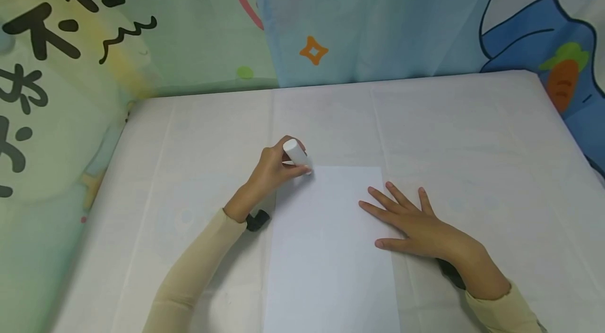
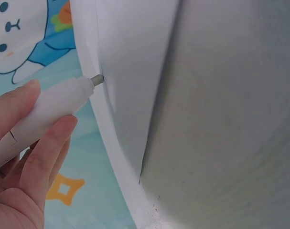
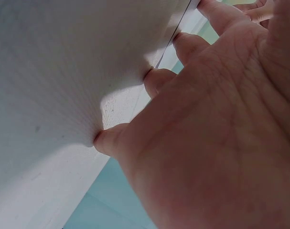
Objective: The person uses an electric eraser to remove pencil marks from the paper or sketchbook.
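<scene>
My left hand (image 1: 273,166) pinches a thick white pen-shaped tool (image 1: 296,153) between thumb and fingers at the top left corner of a sheet of white paper (image 1: 331,254). In the left wrist view, the tool (image 2: 49,109) has a tapered front and a short grey tip, which is right at the paper (image 2: 133,62). Beside the paper's right edge my right hand (image 1: 420,228) is spread wide, its fingertips over that edge. The right wrist view shows the palm of this right hand (image 3: 197,129) and fingertips pressing down on the white surface.
The paper lies on a table under a white cloth (image 1: 212,128). Behind and to the left hangs a printed curtain (image 1: 402,18) with cartoon figures and lettering. A dark wrist strap piece (image 1: 257,220) shows under the left wrist, and another (image 1: 451,272) under the right.
</scene>
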`<state>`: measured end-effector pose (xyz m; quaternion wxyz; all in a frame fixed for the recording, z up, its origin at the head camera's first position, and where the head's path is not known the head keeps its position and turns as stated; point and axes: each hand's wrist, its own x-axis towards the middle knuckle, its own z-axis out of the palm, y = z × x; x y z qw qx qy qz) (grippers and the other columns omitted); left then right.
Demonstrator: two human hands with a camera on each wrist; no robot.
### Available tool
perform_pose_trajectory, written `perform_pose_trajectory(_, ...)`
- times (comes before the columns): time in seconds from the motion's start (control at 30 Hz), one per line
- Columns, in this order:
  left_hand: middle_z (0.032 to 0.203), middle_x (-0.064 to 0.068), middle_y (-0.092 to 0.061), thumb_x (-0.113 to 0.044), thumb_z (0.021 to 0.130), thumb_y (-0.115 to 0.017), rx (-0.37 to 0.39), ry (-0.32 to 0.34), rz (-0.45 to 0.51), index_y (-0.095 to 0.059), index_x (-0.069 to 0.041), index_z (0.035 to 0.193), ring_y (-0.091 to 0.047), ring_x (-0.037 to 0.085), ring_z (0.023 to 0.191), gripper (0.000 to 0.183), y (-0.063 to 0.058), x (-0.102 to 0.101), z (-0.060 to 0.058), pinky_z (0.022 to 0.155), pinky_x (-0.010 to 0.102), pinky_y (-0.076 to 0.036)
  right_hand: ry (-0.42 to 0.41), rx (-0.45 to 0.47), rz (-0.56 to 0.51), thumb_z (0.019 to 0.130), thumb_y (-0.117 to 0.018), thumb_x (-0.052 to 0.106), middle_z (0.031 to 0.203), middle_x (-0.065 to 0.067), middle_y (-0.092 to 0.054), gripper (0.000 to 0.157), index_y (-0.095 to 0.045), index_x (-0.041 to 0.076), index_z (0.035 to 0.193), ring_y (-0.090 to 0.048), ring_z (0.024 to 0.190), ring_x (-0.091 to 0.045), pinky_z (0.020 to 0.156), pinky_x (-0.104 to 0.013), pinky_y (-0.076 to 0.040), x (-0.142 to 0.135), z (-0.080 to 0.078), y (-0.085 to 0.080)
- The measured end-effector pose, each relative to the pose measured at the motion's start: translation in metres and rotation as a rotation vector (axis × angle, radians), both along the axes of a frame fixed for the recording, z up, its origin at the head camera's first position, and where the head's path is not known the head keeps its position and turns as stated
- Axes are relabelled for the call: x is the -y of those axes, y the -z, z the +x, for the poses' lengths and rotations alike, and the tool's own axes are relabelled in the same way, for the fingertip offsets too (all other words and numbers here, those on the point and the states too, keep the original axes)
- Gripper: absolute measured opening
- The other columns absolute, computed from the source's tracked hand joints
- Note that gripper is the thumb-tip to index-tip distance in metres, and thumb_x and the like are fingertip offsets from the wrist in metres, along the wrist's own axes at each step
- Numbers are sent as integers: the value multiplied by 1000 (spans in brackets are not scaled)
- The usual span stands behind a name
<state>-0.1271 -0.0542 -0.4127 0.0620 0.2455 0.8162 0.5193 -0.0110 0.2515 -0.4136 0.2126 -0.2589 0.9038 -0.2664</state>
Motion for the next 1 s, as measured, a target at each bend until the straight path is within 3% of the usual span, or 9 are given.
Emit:
perform_pose_trajectory(0.3, 102, 26, -66, 6, 76, -79, 20, -17, 12, -53, 4, 106, -70, 38, 94, 40, 1, 2, 1, 76, 30, -61, 20, 21, -2, 93, -59, 51, 164, -5, -12, 70, -29, 33, 154, 9, 150, -33, 107, -69, 22, 1, 2, -2)
perform_pose_trajectory(0.5, 100, 24, -67, 5, 75, -81, -14, -43, 7, -53, 3, 106, -71, 37, 91, 41, 1, 4, 3, 78, 35, -61, 10, 3, -7, 94, -59, 50, 164, -5, -12, 70, -27, 34, 154, 8, 150, -33, 106, -71, 20, 1, 2, -2)
perform_pose_trajectory(0.67, 103, 23, -66, 4, 76, -80, -17, -84, -2, -51, 6, 109, -71, 36, 92, 44, -4, 5, 11, 80, 35, -60, -3, 28, -4, 93, -60, 51, 164, -4, -13, 70, -30, 33, 153, 7, 150, -33, 107, -69, 20, 2, 0, -5)
perform_pose_trajectory(0.8, 103, 22, -66, 3, 78, -79, -15, -114, -4, -49, 6, 113, -71, 34, 91, 45, -17, 6, 18, 79, 33, -60, -28, 18, 25, 93, -59, 52, 164, -3, -10, 71, -26, 34, 154, 8, 150, -32, 108, -70, 20, -1, 2, -10)
perform_pose_trajectory(1.0, 103, 23, -66, 5, 78, -78, -62, -134, 32, -47, 6, 113, -71, 35, 93, 48, -52, 2, 17, 79, 33, -60, -50, -20, 67, 94, -59, 50, 165, 0, -5, 75, -19, 36, 156, 11, 149, -31, 107, -69, 22, -9, 2, -36)
